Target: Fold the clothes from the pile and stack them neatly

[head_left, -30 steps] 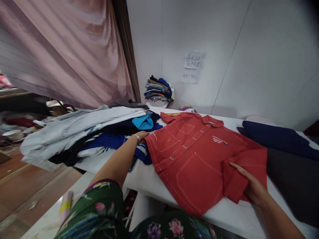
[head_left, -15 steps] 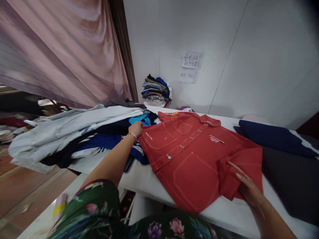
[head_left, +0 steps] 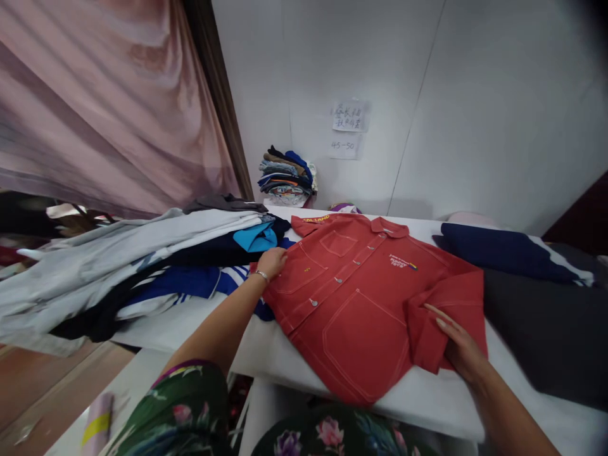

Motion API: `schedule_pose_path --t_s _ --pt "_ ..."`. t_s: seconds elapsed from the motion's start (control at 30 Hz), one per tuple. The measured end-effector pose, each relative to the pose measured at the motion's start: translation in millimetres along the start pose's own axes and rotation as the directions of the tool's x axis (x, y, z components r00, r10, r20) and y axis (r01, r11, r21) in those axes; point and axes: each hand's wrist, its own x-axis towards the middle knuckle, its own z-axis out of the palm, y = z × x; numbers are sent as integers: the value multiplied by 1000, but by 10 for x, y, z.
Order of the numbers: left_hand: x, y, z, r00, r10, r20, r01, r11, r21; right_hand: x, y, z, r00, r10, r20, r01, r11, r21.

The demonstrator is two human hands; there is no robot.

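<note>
A red button-up jacket (head_left: 365,329) with white stitching, pockets and small lettering lies front up on the white table. My left hand (head_left: 272,261), a bracelet at its wrist, has its curled fingers on the jacket's left side by a pocket. On the right, the jacket's sleeve (head_left: 456,291) is bent inward over the body. My right hand (head_left: 463,351) holds this bent sleeve near its cuff, two long fingers showing along the fabric. The sleeve hides the other fingers.
Piled white, black and blue clothes (head_left: 156,253) lie left of the jacket. A folded stack (head_left: 287,177) stands at the back. Dark folded garments (head_left: 536,316) lie on the right. Two paper notes (head_left: 349,117) hang on the wall. A pink curtain (head_left: 118,95) hangs at left.
The view has shifted a little, so most things appear further left. My left hand has moved inward from the jacket's edge onto its pocket area. My right hand stays at the bent sleeve.
</note>
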Motion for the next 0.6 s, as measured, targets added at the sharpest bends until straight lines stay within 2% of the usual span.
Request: schedule_pose_path --t_s 0.07,0.17,0.3,0.47,0.53,0.6 --pt "25 79 101 998 39 55 -39 999 -7 0 3 6 1000 -4 -3 4 1000 17" --pt "28 104 277 992 -9 128 10 1000 -3 -18 -12 42 999 -29 -23 29 999 38" --pt "46 37 424 985 -49 166 53 998 -18 -32 -39 91 998 -61 -27 62 997 40" --pt "82 59 361 981 -84 173 93 995 -45 -98 -94 83 992 -120 -45 124 986 107" --pt "35 175 279 986 -96 139 107 991 -76 -174 -135 30 983 -152 -103 167 974 154" --pt "-105 382 199 998 -13 56 22 986 -163 -268 -188 -70 958 -201 -202 239 953 185"
